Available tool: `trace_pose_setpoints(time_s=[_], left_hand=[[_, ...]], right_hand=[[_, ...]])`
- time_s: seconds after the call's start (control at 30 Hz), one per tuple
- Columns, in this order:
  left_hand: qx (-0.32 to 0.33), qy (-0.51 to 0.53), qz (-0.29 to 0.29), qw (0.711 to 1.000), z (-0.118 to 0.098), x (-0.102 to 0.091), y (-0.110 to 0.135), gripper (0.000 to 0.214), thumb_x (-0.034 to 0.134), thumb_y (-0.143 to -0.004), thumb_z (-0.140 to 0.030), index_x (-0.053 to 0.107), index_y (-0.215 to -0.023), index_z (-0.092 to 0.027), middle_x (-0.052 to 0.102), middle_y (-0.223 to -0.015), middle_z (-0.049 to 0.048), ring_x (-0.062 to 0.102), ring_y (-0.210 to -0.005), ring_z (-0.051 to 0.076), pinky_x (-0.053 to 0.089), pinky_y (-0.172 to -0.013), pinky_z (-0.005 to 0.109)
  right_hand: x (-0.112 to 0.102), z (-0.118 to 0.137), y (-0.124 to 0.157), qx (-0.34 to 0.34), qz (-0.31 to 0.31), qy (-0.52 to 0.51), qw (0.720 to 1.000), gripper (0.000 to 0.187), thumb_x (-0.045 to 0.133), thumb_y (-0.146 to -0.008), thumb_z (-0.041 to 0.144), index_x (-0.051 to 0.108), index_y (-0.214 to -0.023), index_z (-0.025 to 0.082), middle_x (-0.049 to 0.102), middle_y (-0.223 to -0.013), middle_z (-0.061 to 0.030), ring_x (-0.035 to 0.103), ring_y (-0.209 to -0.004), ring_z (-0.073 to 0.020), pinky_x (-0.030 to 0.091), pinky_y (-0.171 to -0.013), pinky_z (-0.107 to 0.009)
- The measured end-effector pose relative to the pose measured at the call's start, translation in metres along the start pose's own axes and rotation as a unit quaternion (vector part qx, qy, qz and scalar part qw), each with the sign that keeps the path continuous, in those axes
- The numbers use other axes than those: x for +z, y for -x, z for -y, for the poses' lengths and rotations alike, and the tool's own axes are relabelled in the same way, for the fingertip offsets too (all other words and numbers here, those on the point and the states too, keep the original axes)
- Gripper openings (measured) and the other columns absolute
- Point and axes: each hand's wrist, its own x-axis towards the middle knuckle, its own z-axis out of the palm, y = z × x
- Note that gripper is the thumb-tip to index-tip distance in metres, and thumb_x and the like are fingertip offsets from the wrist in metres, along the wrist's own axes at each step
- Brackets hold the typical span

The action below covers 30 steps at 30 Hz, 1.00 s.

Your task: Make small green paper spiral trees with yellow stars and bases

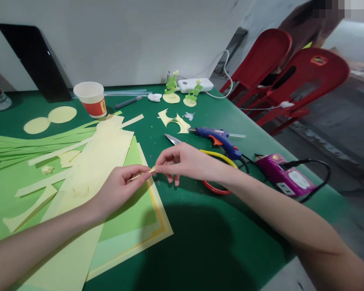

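Observation:
Between both hands is a small pale yellow paper strip (153, 169), pinched at its ends. My left hand (123, 186) has thumb and index finger closed on it, above a stack of green and yellow paper sheets (133, 218). My right hand (182, 161) grips the strip's other end with thumb and fingertip, its other fingers curled loosely. Partly under the right hand lie scissors (220, 190) with red and yellow handles; their blade tip points to the back. Long yellow paper (81, 210) with loose cut strips rests on the stack beside my left arm.
A blue glue gun (214, 135) and a purple power block (286, 176) lie at right. Behind stand a paper cup (90, 99), two small paper plants (171, 91) on round bases and a white power strip (195, 85). Red chairs (309, 81) stand past the table edge.

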Motion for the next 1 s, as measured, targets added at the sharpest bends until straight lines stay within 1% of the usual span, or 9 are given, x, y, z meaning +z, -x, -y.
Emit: trace_pose_setpoints(time_s=[0.13, 0.23, 0.37, 0.43, 0.5, 0.6, 0.67, 0.8, 1.0], left_hand=[[0.006, -0.002, -0.008, 1.0, 0.0, -0.001, 0.001, 0.029, 0.051, -0.082, -0.041, 0.07, -0.087, -0.02, 0.062, -0.064, -0.0008, 0.044, -0.053, 0.01, 0.032, -0.048, 0.02], [-0.008, -0.001, -0.022, 1.0, -0.002, -0.001, 0.001, 0.029, 0.053, -0.081, -0.044, 0.07, -0.085, -0.021, 0.064, -0.063, -0.0013, 0.046, -0.052, 0.01, 0.033, -0.047, 0.019], [-0.025, 0.003, -0.024, 0.999, -0.005, -0.001, -0.001, 0.028, 0.055, -0.079, -0.044, 0.072, -0.084, -0.023, 0.069, -0.07, 0.0, 0.052, -0.058, 0.013, 0.035, -0.049, 0.02], [-0.035, 0.008, -0.023, 0.999, -0.005, -0.002, -0.001, 0.027, 0.056, -0.078, -0.044, 0.072, -0.085, -0.024, 0.071, -0.077, 0.0011, 0.056, -0.063, 0.015, 0.037, -0.051, 0.021], [-0.043, 0.015, -0.023, 0.999, -0.005, -0.003, -0.001, 0.026, 0.056, -0.078, -0.043, 0.072, -0.085, -0.025, 0.072, -0.081, 0.0015, 0.058, -0.067, 0.016, 0.038, -0.052, 0.021], [-0.05, 0.021, -0.023, 0.998, -0.004, -0.003, 0.0, 0.024, 0.057, -0.078, -0.042, 0.072, -0.084, -0.026, 0.072, -0.077, 0.0013, 0.057, -0.064, 0.015, 0.038, -0.051, 0.021], [-0.045, 0.027, -0.031, 0.998, -0.005, -0.002, 0.0, 0.023, 0.058, -0.077, -0.041, 0.073, -0.083, -0.025, 0.072, -0.075, 0.0017, 0.055, -0.059, 0.014, 0.036, -0.048, 0.021], [-0.031, 0.059, -0.067, 0.996, -0.007, 0.002, 0.002, 0.019, 0.063, -0.074, -0.04, 0.073, -0.077, -0.025, 0.068, -0.061, 0.0013, 0.052, -0.056, 0.015, 0.032, -0.045, 0.022], [-0.037, 0.084, -0.076, 0.993, -0.008, 0.004, 0.002, 0.015, 0.063, -0.075, -0.036, 0.074, -0.076, -0.026, 0.071, -0.07, 0.0017, 0.056, -0.063, 0.016, 0.036, -0.05, 0.022]], right_hand=[[0.002, 0.001, 0.001, -0.017, -0.01, 0.014, 1.0, 0.022, 0.059, -0.077, 0.033, 0.061, -0.075, 0.011, 0.056, -0.059, 0.0019, 0.053, -0.048, -0.0058, 0.047, -0.042, -0.016], [0.003, 0.002, 0.004, -0.025, -0.03, 0.082, 0.996, 0.021, 0.055, -0.079, 0.033, 0.063, -0.077, 0.013, 0.058, -0.059, 0.0025, 0.056, -0.049, -0.0065, 0.048, -0.044, -0.017], [-0.016, -0.004, 0.019, -0.006, -0.115, 0.193, 0.974, 0.016, 0.054, -0.079, 0.029, 0.064, -0.077, 0.017, 0.063, -0.066, 0.0015, 0.059, -0.056, -0.009, 0.05, -0.054, -0.021], [-0.035, -0.016, 0.031, 0.018, -0.218, 0.25, 0.943, 0.013, 0.054, -0.079, 0.025, 0.064, -0.08, 0.016, 0.064, -0.079, -0.0026, 0.06, -0.071, -0.0134, 0.05, -0.07, -0.027], [-0.056, -0.033, 0.044, 0.06, -0.334, 0.306, 0.89, 0.018, 0.048, -0.081, 0.02, 0.06, -0.093, 0.014, 0.06, -0.099, -0.0096, 0.057, -0.093, -0.0211, 0.043, -0.087, -0.038], [-0.08, -0.063, 0.06, 0.147, -0.401, 0.346, 0.835, 0.02, 0.057, -0.076, 0.02, 0.058, -0.093, 0.009, 0.053, -0.105, -0.0169, 0.049, -0.106, -0.0315, 0.038, -0.089, -0.048], [-0.088, -0.081, 0.064, 0.187, -0.392, 0.347, 0.831, 0.018, 0.061, -0.075, 0.022, 0.058, -0.088, 0.009, 0.056, -0.098, -0.0137, 0.054, -0.098, -0.0272, 0.042, -0.085, -0.046], [-0.096, -0.101, 0.058, 0.195, -0.385, 0.318, 0.844, 0.025, 0.052, -0.086, 0.033, 0.056, -0.102, 0.014, 0.058, -0.104, -0.0057, 0.056, -0.092, -0.0156, 0.048, -0.081, -0.037], [-0.089, -0.091, 0.062, 0.102, -0.472, 0.189, 0.855, 0.025, 0.045, -0.082, 0.034, 0.048, -0.1, 0.017, 0.059, -0.084, -0.0047, 0.057, -0.076, -0.0179, 0.047, -0.07, -0.034]])
